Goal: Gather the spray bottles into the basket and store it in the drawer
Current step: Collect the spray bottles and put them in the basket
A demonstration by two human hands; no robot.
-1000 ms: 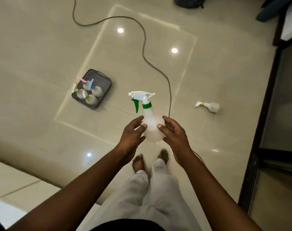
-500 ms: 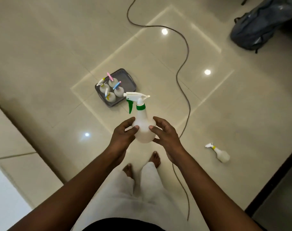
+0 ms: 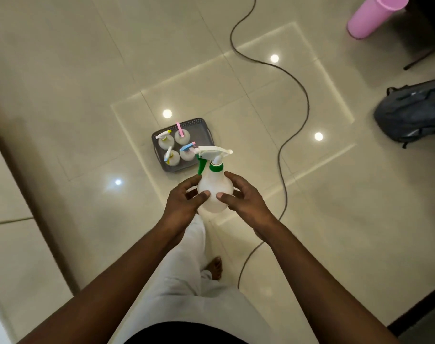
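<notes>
A white spray bottle [image 3: 214, 187] with a green collar and trigger stands upright in front of me, held from both sides. My left hand [image 3: 184, 203] grips its round body on the left and my right hand [image 3: 241, 198] grips it on the right. Just beyond the bottle, a grey basket [image 3: 202, 130] sits on the floor holding several small spray bottles [image 3: 173, 148] with pink, blue and yellow nozzles. The held bottle's nozzle overlaps the basket's near right corner.
A dark cable [image 3: 296, 115] snakes across the glossy tiled floor to the right of the basket and past my feet. A blue-grey backpack [image 3: 410, 112] lies at the right and a pink cylinder [image 3: 370, 16] at the top right. A pale cabinet front [image 3: 10, 219] runs along the left.
I have turned and stepped toward the basket, which now lies directly beyond the held bottle. The loose bottle on the floor at the right has left the view. Both hands keep their hold.
</notes>
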